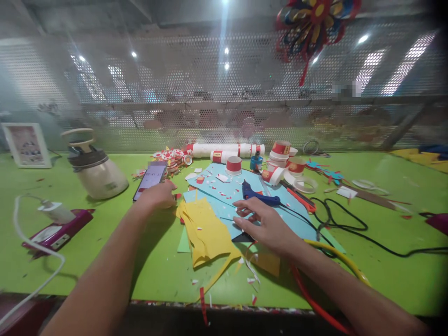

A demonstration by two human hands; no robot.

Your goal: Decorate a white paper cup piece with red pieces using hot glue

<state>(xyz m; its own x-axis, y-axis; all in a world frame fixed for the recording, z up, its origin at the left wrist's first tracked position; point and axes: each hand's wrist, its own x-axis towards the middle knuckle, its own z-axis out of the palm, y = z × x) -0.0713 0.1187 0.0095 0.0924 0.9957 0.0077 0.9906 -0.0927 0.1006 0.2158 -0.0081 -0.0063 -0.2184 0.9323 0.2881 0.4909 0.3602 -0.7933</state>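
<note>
My left hand (159, 195) is over the green table, just right of a phone (151, 179) showing a timer. Its fingers are bent and pressed together near a small red scrap; what they hold, if anything, is too small to tell. My right hand (261, 221) hovers with its fingers apart and nothing in them, over light blue paper sheets (224, 186) strewn with scraps. Just beyond it lies a blue glue gun (261, 195) with a black cord. Crumpled yellow paper (206, 231) lies between my hands. A red-and-white paper cup (233, 165) stands on the blue sheets.
At the back are white rolls (217, 150), stacked paper cups (281, 151) and a red cutter (301, 198). On the left stand a large flask (96, 170), a purple power strip (58, 233) and a framed picture (27, 144). Black cords (350, 227) cross the right side.
</note>
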